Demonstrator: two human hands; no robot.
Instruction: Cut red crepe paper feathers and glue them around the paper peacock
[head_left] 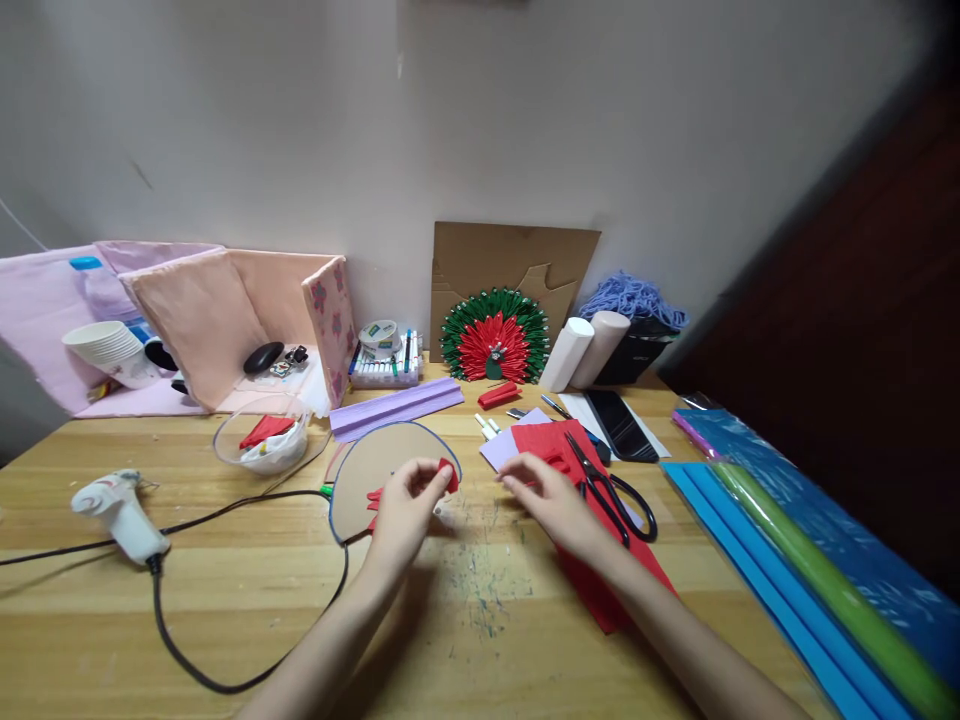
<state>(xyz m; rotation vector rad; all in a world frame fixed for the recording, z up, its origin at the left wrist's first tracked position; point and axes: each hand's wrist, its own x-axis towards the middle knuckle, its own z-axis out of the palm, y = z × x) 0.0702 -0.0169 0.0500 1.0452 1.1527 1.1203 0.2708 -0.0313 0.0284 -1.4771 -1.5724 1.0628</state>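
My left hand (406, 508) pinches a small red paper piece (448, 474) just above the right edge of a round brown cardboard disc with a blue rim (375, 457). More red bits lie on the disc near my fingers. My right hand (551, 497) rests on a sheet of red paper (600, 590), its fingers curled and pointing left; what they hold, if anything, is too small to see. Black-handled scissors (611, 490) lie on the red sheet just right of that hand.
A white glue gun (120, 510) with a black cord lies at left. A glass bowl (264, 440), a purple paper strip (397, 405), a marker box (386, 365), a red-green paper peacock (495, 345), a phone (621, 425) and blue and green paper rolls (810, 570) surround the work area.
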